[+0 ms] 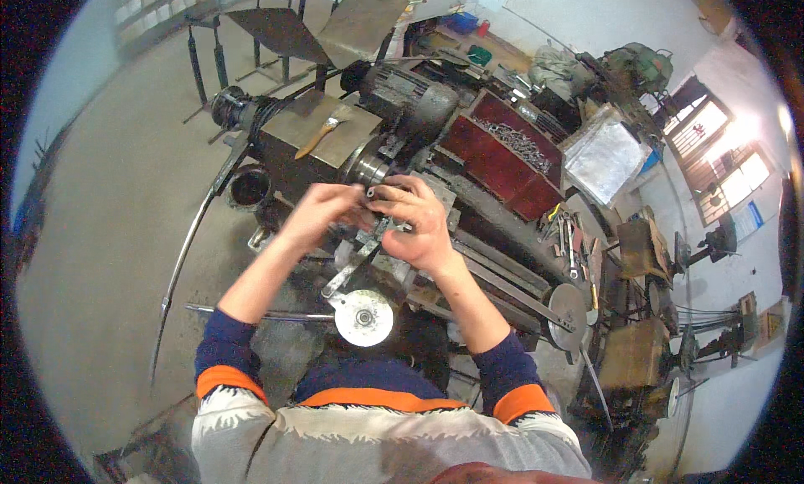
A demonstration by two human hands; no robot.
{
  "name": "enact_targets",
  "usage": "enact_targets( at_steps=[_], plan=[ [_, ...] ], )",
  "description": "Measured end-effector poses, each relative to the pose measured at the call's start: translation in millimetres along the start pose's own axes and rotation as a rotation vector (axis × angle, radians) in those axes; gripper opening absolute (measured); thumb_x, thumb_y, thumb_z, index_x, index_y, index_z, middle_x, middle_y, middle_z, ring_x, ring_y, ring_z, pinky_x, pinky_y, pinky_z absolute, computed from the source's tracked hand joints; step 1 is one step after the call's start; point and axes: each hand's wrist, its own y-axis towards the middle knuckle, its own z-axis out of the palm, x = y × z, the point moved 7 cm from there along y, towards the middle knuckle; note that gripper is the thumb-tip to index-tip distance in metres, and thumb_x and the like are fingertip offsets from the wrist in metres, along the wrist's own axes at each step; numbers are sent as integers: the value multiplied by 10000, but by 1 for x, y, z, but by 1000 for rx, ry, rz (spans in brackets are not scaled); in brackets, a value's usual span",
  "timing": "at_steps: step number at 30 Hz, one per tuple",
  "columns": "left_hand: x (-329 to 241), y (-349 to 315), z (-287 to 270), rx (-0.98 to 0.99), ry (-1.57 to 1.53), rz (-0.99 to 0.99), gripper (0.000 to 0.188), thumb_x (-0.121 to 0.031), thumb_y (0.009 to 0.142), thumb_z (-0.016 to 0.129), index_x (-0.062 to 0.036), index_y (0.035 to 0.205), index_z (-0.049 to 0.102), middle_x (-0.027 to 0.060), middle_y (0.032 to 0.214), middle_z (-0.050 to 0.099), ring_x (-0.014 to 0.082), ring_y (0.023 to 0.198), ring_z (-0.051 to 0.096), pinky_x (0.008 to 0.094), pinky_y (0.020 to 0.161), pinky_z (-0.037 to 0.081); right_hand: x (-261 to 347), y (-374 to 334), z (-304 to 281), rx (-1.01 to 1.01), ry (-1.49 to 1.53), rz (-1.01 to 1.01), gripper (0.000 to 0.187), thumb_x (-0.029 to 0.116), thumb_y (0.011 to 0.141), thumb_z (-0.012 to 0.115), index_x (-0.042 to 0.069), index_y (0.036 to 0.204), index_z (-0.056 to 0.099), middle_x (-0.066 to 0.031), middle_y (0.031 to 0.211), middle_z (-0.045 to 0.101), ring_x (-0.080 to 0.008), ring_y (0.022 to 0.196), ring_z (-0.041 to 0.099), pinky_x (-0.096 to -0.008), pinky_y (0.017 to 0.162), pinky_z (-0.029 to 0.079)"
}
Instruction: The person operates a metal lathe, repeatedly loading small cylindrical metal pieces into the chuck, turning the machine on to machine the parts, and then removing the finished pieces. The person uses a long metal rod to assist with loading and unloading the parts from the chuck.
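- One lathe (pixel 276 134), carrying a bright metal chuck (pixel 365 162).
- Red tray (pixel 477 156) of small metal pieces (pixel 516 142), to the right of the chuck and beyond it.
- White handwheel (pixel 363 318), nearer the person than the chuck.
- Right hand (pixel 417 223), just in front of the chuck, fingers curled; I cannot tell its grip.
- Left hand (pixel 333 206), left of it before the chuck, half closed, blurred; its grip can't be told either.
- Brush (pixel 322 138), left of the chuck.
- Small round part (pixel 371 193), just before the chuck, apparently between both hands' fingertips.
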Motion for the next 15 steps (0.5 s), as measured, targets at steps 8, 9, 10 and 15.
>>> enact_targets(
  at_steps=[8,9,10,15],
  plan=[
    [19,22,42,84,-24,57,319,-279,893,553,28,852,629,53,694,626,107,638,603,244,587,483,0,-22,-16,18,-82,98,348,72,495,599,72,839,656,-97,941,622,-296,841,566,-365,717,479],
    [15,20,40,104,109,93,313,-267,890,561,33,832,631,47,678,619,99,631,595,243,580,479,-1,-23,-14,52,-58,122,364,64,489,580,65,842,668,-105,929,632,-289,823,571,-350,722,482],
    [13,16,39,86,158,68,298,-243,881,573,35,791,630,37,647,606,80,621,571,236,564,457,-4,-24,-10,56,-50,85,322,63,493,586,67,804,672,-90,875,634,-279,748,565,-344,659,479],
    [-5,5,18,167,519,34,260,-234,870,564,20,847,615,52,668,609,85,646,573,263,579,455,-31,-20,12,253,39,136,252,83,508,603,60,749,669,-82,817,634,-280,734,556,-354,643,462]
  ],
)
